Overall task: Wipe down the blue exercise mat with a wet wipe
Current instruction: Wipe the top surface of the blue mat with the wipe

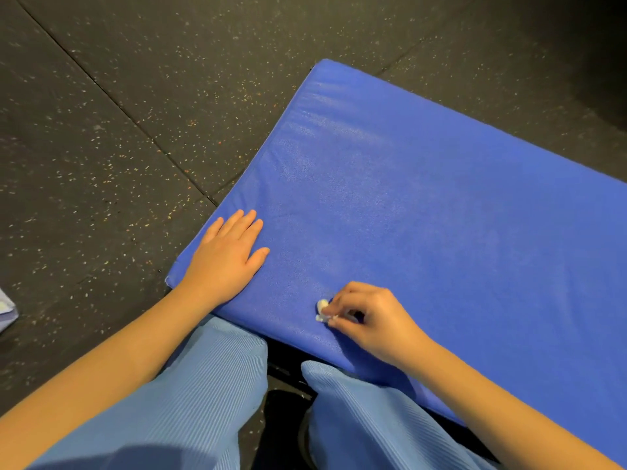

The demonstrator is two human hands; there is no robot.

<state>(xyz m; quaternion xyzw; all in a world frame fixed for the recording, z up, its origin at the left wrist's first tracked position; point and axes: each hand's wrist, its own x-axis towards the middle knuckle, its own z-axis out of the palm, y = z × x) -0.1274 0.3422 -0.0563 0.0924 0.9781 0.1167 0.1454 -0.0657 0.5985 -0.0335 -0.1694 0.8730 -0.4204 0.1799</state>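
Observation:
The blue exercise mat point(424, 198) lies on the dark floor and runs from the centre to the right edge of the view. My left hand point(225, 256) rests flat on the mat's near left corner, fingers straight. My right hand point(366, 320) is near the mat's front edge, fingers curled around a small crumpled white wet wipe point(322, 310) that touches the mat. Only a bit of the wipe shows past my fingertips.
Dark speckled rubber floor tiles point(135, 113) surround the mat. My knees in light blue trousers point(210, 385) are just in front of the mat's near edge. A pale packet or paper point(5, 308) lies at the far left edge on the floor.

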